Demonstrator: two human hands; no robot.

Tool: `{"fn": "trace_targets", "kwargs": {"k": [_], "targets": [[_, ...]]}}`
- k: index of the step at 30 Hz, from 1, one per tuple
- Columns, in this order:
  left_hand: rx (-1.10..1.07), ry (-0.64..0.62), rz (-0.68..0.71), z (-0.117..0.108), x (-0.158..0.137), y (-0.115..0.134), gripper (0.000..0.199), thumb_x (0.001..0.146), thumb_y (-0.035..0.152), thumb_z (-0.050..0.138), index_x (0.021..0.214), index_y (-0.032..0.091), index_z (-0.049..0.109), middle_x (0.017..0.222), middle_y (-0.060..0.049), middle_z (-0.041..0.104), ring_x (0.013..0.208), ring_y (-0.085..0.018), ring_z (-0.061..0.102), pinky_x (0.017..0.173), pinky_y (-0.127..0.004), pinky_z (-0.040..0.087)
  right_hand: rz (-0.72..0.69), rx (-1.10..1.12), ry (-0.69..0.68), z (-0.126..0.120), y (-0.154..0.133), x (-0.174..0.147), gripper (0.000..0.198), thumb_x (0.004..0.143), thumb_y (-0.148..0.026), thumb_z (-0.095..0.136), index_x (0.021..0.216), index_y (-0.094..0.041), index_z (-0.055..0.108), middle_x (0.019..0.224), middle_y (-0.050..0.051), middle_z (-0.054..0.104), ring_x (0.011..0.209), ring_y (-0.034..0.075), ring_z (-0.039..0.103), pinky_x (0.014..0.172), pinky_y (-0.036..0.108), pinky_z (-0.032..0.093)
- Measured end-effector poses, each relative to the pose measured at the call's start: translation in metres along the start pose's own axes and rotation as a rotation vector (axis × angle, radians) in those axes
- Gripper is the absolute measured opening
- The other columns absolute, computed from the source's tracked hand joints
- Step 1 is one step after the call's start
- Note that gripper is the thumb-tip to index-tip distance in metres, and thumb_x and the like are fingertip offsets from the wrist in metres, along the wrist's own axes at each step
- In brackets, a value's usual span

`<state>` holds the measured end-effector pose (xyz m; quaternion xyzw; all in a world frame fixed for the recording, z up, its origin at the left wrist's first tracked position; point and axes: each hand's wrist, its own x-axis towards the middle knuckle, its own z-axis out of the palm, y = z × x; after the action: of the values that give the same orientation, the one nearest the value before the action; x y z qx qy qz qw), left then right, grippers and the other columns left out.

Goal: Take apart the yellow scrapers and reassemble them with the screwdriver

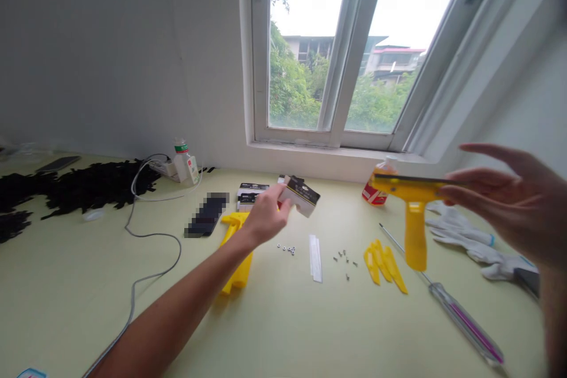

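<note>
My left hand (269,214) is closed on a black-and-white packaging card (302,195), raised above the back of the table. My right hand (516,198) pinches one end of a yellow squeegee (415,230) with a dark blade along its top edge; its handle points down. Under my left forearm lie yellow handle pieces (241,274), partly hidden. Between the hands are small nuts (286,248), pale flat strips (315,257) and several screws (346,260). Slim yellow pieces (384,263) rest below the squeegee, beside a screwdriver (465,322) with a clear and purple handle.
More packaging cards (251,190) lie behind my left hand, near a dark pixelated object (206,215). A grey cable (155,276) runs across the left side. Black strips (97,186) are heaped there. A white bottle (183,165), a red-labelled bottle (374,194) and gloves (465,236) stand or lie around.
</note>
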<state>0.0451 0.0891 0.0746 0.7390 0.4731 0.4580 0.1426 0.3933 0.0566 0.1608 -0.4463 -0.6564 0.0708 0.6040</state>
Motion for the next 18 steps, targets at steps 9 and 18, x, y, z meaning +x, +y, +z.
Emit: {"fn": "trace_targets", "kwargs": {"k": [9,18], "targets": [[-0.216,0.063,-0.432,0.060,0.097,-0.022,0.023,0.090,0.019,0.053,0.112,0.016,0.060,0.086,-0.003,0.063,0.062,-0.010,0.061,0.056,-0.020,0.046,0.104,0.145,-0.201,0.006,-0.004,-0.002,0.062,0.066,-0.036,0.084,0.123,-0.028,0.060,0.078,0.001,0.071,0.063,0.014,0.066,0.060,0.026,0.060],[-0.103,-0.328,-0.380,0.117,0.122,-0.001,0.030,0.094,0.034,0.058,0.117,0.016,0.060,0.119,-0.009,0.061,0.101,-0.020,0.062,0.086,-0.040,0.054,0.067,0.138,-0.005,-0.010,-0.004,0.003,0.066,0.060,-0.038,0.087,0.120,-0.027,0.064,0.075,0.004,0.070,0.057,0.015,0.064,0.054,0.025,0.057]]}}
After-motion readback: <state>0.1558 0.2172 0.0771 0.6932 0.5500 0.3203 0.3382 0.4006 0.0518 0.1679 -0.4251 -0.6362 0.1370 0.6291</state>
